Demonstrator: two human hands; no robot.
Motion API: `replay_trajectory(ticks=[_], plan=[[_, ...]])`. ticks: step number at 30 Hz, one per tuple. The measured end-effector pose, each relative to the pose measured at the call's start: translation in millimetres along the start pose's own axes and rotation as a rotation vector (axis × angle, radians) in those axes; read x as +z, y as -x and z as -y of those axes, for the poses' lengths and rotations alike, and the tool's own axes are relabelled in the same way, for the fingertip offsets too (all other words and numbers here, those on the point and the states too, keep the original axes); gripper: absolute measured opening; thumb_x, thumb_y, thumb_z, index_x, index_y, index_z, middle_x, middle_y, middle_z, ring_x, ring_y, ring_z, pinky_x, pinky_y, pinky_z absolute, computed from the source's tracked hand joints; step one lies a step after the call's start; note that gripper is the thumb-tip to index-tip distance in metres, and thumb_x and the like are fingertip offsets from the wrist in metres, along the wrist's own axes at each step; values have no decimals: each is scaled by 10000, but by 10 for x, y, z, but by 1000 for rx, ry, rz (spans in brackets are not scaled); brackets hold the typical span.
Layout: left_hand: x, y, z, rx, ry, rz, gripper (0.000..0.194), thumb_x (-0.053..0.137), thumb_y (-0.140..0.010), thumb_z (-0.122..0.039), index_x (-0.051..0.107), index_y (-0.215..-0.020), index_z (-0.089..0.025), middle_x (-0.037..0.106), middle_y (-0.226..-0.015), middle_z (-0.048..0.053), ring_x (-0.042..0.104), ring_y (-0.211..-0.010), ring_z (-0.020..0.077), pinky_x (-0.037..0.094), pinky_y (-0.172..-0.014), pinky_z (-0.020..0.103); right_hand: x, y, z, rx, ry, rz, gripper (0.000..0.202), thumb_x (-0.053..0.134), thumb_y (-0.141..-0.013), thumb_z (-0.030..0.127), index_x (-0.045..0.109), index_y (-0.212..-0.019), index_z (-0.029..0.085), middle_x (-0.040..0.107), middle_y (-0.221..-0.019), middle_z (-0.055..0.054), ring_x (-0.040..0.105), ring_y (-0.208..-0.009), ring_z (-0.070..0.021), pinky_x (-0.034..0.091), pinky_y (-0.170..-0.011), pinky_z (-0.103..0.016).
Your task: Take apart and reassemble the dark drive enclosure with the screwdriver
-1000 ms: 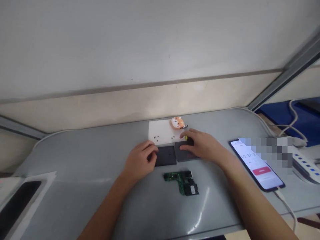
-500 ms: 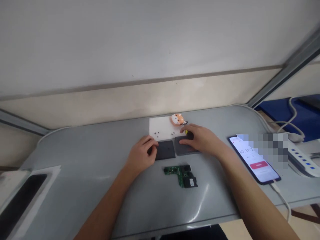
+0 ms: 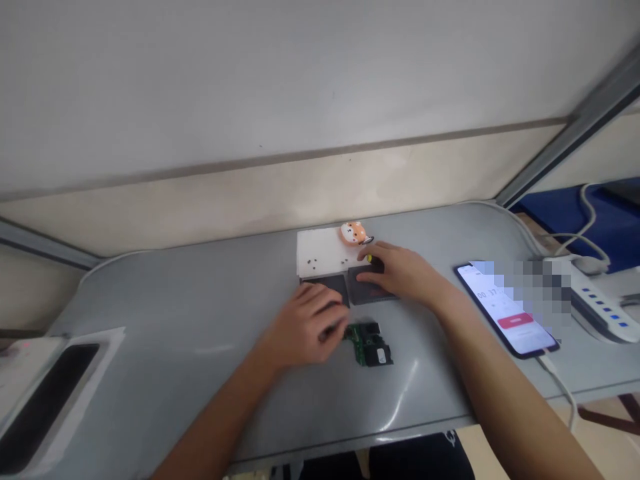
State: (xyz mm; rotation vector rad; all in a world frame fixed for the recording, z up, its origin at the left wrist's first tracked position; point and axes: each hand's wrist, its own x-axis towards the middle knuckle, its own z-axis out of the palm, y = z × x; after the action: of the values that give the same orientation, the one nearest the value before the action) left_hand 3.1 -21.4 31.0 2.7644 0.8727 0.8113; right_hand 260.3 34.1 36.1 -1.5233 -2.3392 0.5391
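Note:
My left hand [image 3: 315,327] hovers in front of a flat dark panel [image 3: 336,283], its bent fingers and thumb apart at the left end of a green circuit board [image 3: 370,345]. That end of the board is hidden behind the fingers. My right hand [image 3: 400,270] is curled around a black-and-yellow screwdriver [image 3: 374,260], mostly covered by the fingers. Its thumb lies over a second dark casing piece [image 3: 367,290], which sits beside the first panel. Behind both pieces, several tiny dark screws [image 3: 311,263] lie on white paper [image 3: 320,247].
An orange-and-white animal-faced case [image 3: 353,233] sits on the paper's back edge. To the right are a lit phone [image 3: 510,317] on a cable and a white power strip [image 3: 605,307]. A dark phone-like slab [image 3: 50,400] lies at the left. A wall [image 3: 250,180] closes off the back.
My left hand has left the left edge of the dark panel and moved right and towards me, to the circuit board. My right hand stays at the second casing piece.

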Motion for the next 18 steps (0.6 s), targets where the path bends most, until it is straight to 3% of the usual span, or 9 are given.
replay_trajectory(ticks=[4,9,15,18], plan=[[124,-8,-203,88,40,143,271,639,-990,-406,714,-1142,-195,737,-1065,71,661,-966,212,492,-878,361,-24,11,17,-2,-15,13,373,641,-957,467,644,-1274,271,727,-1291,-77,716,-1034,-286,535,-869,-401],[156,1,-176,50,43,189,264,627,-1001,-436,720,-1037,-192,747,-974,63,657,-934,210,464,-857,355,-16,9,31,0,-3,7,361,651,-948,446,657,-1259,263,711,-1322,-83,712,-1036,-291,536,-861,-407],[67,-17,-41,17,23,72,186,604,-1008,-343,709,-1035,-192,717,-931,48,633,-861,187,472,-794,337,-7,18,46,13,5,12,341,651,-951,454,664,-1245,281,718,-1285,-75,719,-974,-272,525,-799,-375],[3,1,111,-108,-92,-79,284,507,-1024,-222,640,-775,-197,617,-717,19,553,-711,165,444,-727,319,-14,25,53,17,17,10,334,638,-960,457,659,-1243,282,708,-1298,-77,718,-958,-266,513,-773,-362]])
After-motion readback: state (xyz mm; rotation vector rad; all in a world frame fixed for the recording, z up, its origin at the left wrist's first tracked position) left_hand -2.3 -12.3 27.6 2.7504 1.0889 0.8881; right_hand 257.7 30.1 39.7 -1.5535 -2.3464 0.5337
